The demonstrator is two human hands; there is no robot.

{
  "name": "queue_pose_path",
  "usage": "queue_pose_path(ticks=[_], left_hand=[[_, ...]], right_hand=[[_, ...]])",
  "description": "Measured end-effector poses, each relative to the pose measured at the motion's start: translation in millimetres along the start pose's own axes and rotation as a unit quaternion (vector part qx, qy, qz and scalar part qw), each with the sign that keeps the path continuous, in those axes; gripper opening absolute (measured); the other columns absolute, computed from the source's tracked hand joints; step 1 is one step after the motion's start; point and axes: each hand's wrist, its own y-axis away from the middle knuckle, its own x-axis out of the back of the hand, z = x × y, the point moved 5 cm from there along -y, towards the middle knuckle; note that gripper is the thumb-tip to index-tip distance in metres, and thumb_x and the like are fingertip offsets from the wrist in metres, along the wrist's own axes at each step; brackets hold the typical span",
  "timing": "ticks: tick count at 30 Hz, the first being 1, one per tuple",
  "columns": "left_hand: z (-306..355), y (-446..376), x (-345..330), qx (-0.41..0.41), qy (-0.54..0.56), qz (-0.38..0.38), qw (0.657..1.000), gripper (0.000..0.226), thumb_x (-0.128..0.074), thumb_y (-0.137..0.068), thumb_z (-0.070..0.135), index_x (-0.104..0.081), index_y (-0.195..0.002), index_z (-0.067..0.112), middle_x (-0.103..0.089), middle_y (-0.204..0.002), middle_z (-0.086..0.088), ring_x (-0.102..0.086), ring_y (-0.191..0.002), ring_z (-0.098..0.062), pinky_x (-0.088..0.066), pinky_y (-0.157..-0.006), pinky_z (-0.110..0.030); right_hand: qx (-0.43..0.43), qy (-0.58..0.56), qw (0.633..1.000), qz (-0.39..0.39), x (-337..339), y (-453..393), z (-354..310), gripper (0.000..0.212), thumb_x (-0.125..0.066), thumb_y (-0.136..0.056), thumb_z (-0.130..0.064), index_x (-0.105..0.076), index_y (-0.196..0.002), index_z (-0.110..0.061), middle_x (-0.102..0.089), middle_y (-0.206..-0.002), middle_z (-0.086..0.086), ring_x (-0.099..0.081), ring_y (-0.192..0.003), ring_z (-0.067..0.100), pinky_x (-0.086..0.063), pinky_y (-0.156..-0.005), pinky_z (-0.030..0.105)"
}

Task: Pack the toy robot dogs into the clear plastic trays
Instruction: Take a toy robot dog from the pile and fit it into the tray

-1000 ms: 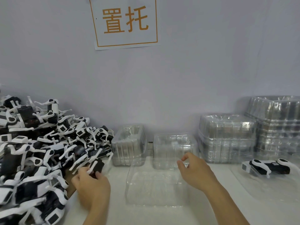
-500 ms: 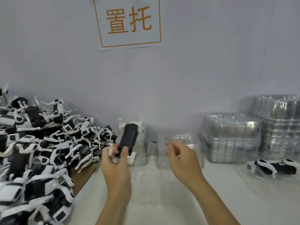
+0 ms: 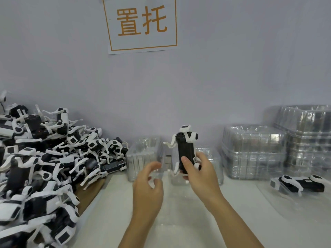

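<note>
My right hand grips a black-and-white toy robot dog by its lower body and holds it upright above the table, head end up. Just left of it, my left hand hovers with loosely curled fingers and holds nothing. A clear plastic tray lies flat on the white table under both hands; its outline is faint. A big heap of toy robot dogs fills the left side. On the right, one more dog lies in another clear tray.
Two small stacks of clear trays stand against the wall behind my hands. Taller tray stacks rise at the back right. A paper sign hangs on the grey wall. A brown board lies under the heap.
The dog passed from my left hand to my right hand and moved rightward, now upright. My left hand let go and dropped slightly.
</note>
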Motion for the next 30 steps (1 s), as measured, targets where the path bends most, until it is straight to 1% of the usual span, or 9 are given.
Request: queue_pose_path(ticks=[3, 8, 11, 16, 19, 21, 25, 28, 30], left_hand=[[-29.0, -3.5, 14.5, 0.077, -0.017, 0.039, 0.996, 0.042, -0.057, -0.09, -0.007, -0.061, -0.11, 0.03, -0.064, -0.115, 0.011, -0.057, -0.113, -0.012, -0.044, -0.097, -0.031], [-76.2, 3.2, 6.6, 0.25, 0.091, -0.009, 0.964, 0.042, -0.059, -0.095, 0.004, -0.051, -0.128, 0.028, -0.055, -0.131, 0.003, -0.052, -0.123, -0.022, -0.041, -0.099, -0.037], [-85.5, 7.4, -0.4, 0.309, 0.14, -0.037, 0.94, 0.049, -0.053, -0.094, 0.002, -0.051, -0.131, 0.033, -0.053, -0.135, 0.002, -0.052, -0.123, -0.02, -0.041, -0.106, -0.041], [-80.1, 8.2, -4.3, 0.308, 0.143, -0.075, 0.938, 0.06, -0.048, -0.087, -0.003, -0.052, -0.128, 0.04, -0.052, -0.135, 0.005, -0.05, -0.125, -0.017, -0.041, -0.098, -0.036], [-76.5, 9.9, -3.1, 0.307, 0.148, -0.084, 0.936, 0.063, -0.054, -0.072, 0.012, -0.053, -0.129, 0.039, -0.052, -0.136, 0.006, -0.051, -0.126, -0.02, -0.045, -0.105, -0.044], [-75.2, 10.0, -2.1, 0.3, 0.143, -0.091, 0.939, 0.062, -0.054, -0.071, 0.014, -0.055, -0.128, 0.04, -0.053, -0.135, 0.008, -0.053, -0.121, -0.017, -0.046, -0.097, -0.039], [-74.7, 10.2, -1.1, 0.291, 0.129, -0.103, 0.943, 0.065, -0.05, -0.062, 0.02, -0.055, -0.122, 0.043, -0.054, -0.133, 0.01, -0.053, -0.121, -0.016, -0.042, -0.093, -0.036], [-73.8, 9.6, -0.6, 0.289, 0.123, -0.102, 0.944, 0.068, -0.05, -0.059, 0.021, -0.06, -0.122, 0.044, -0.058, -0.128, 0.011, -0.058, -0.111, -0.019, -0.044, -0.091, -0.037], [-74.9, 8.6, -1.7, 0.282, 0.118, -0.105, 0.946, 0.053, -0.055, -0.07, 0.017, -0.067, -0.113, 0.046, -0.064, -0.122, 0.009, -0.061, -0.103, -0.028, -0.046, -0.093, -0.043]], right_hand=[[0.033, 0.078, 0.996, 0.022, 16.8, -7.3, 2.5, 0.01, -0.067, -0.092, -0.026, -0.061, -0.095, -0.034, -0.067, -0.083, -0.013, -0.066, -0.075, 0.009, -0.049, -0.057, 0.018], [0.069, 0.226, 0.971, 0.022, 29.3, -12.3, 11.3, 0.019, -0.069, -0.089, -0.019, -0.063, -0.105, -0.027, -0.063, -0.097, -0.005, -0.058, -0.089, 0.013, -0.049, -0.077, 0.034], [0.075, 0.284, 0.956, -0.013, 23.1, -11.0, 18.5, 0.021, -0.068, -0.091, -0.024, -0.061, -0.11, -0.029, -0.06, -0.1, -0.009, -0.056, -0.092, 0.013, -0.048, -0.08, 0.034], [0.075, 0.344, 0.933, -0.076, 9.2, -8.7, 22.1, 0.025, -0.066, -0.091, -0.028, -0.06, -0.114, -0.037, -0.058, -0.103, -0.015, -0.053, -0.093, 0.01, -0.043, -0.078, 0.03], [0.051, 0.366, 0.919, -0.135, 3.6, -7.4, 22.9, 0.014, -0.069, -0.086, -0.028, -0.061, -0.095, -0.036, -0.061, -0.088, -0.013, -0.057, -0.086, 0.014, -0.048, -0.083, 0.036], [0.05, 0.399, 0.901, -0.162, -0.9, -3.8, 26.1, 0.015, -0.07, -0.085, -0.029, -0.058, -0.088, -0.038, -0.06, -0.086, -0.013, -0.057, -0.089, 0.015, -0.042, -0.088, 0.037], [0.07, 0.457, 0.874, -0.145, -5.7, -0.3, 29.5, 0.025, -0.066, -0.086, -0.03, -0.062, -0.109, -0.041, -0.048, -0.098, -0.015, -0.045, -0.103, 0.014, -0.024, -0.085, 0.034], [0.058, 0.453, 0.876, -0.156, -5.2, -2.0, 31.2, 0.031, -0.068, -0.086, -0.032, -0.063, -0.115, -0.043, -0.049, -0.097, -0.016, -0.045, -0.104, 0.014, -0.023, -0.085, 0.034], [0.047, 0.438, 0.882, -0.167, -5.0, -2.1, 33.2, 0.036, -0.071, -0.084, -0.033, -0.065, -0.117, -0.044, -0.058, -0.099, -0.017, -0.047, -0.105, 0.013, -0.026, -0.088, 0.034]])
